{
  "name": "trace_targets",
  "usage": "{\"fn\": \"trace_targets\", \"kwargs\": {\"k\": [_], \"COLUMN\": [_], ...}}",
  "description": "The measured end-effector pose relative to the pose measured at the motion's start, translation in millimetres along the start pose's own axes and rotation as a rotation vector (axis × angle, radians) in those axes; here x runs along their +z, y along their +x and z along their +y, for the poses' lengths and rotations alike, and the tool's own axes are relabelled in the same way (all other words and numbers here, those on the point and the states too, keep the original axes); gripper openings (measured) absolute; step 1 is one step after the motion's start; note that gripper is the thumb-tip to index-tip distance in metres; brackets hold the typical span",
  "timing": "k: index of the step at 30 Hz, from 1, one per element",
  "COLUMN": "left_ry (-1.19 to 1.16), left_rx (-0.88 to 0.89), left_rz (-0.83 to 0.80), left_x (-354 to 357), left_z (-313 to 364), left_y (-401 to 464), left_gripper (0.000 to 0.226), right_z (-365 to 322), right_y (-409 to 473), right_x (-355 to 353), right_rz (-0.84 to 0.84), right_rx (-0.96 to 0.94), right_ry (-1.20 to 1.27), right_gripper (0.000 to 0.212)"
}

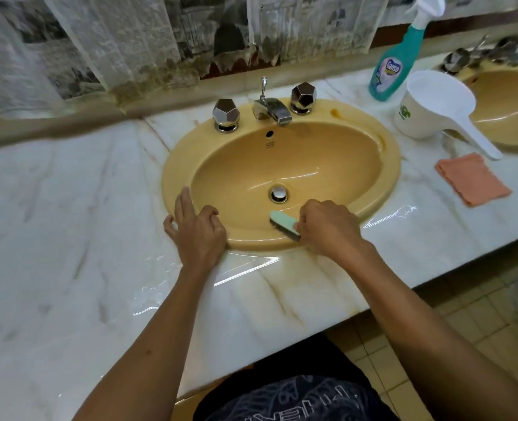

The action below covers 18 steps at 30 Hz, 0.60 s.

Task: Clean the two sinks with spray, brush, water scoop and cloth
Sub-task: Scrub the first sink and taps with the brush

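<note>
While my right hand (327, 227) grips the green brush (283, 224) against the near inner wall of the yellow sink (382, 177), my left hand (195, 229) rests on its near-left rim, fingers loosely spread. I see the spray bottle (398, 60), white water scoop (433, 106) and pink cloth (471, 179) on the marble counter (69, 208) to the right.
</note>
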<state>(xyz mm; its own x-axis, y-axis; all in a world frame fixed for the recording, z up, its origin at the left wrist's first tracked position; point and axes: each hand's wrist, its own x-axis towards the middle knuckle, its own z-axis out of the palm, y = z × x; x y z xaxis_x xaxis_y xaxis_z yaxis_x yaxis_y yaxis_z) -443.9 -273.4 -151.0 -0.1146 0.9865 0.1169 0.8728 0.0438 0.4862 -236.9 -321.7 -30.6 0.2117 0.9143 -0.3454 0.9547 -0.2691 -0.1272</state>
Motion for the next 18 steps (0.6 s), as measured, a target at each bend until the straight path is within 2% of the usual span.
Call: {"fn": "trace_targets", "kwargs": {"k": [3, 5, 9, 14, 16, 18], "left_ry": [-0.002, -0.002, 0.004, 0.024, 0.036, 0.045], "left_rx": [0.002, 0.007, 0.001, -0.009, -0.018, -0.004], "left_rz": [-0.002, -0.006, 0.001, 0.009, 0.004, -0.012], "left_x": [0, 0, 0, 2, 4, 5], "left_z": [-2, -2, 0, 1, 2, 2], "left_y": [1, 0, -1, 1, 0, -1], "left_gripper": [0.043, 0.044, 0.046, 0.043, 0.038, 0.034], "right_z": [16, -11, -63, -3, -9, -37], "right_y": [-20, -23, -34, -37, -37, -35], "right_x": [1, 14, 33, 3, 2, 8], "right_rz": [0.097, 0.076, 0.017, 0.056, 0.070, 0.012], "right_rx": [0.162, 0.120, -0.076, 0.125, 0.094, -0.005], "right_ry": [0.004, 0.051, 0.090, 0.098, 0.042, 0.020], "right_gripper": [0.020, 0.020, 0.015, 0.024, 0.019, 0.022]}}
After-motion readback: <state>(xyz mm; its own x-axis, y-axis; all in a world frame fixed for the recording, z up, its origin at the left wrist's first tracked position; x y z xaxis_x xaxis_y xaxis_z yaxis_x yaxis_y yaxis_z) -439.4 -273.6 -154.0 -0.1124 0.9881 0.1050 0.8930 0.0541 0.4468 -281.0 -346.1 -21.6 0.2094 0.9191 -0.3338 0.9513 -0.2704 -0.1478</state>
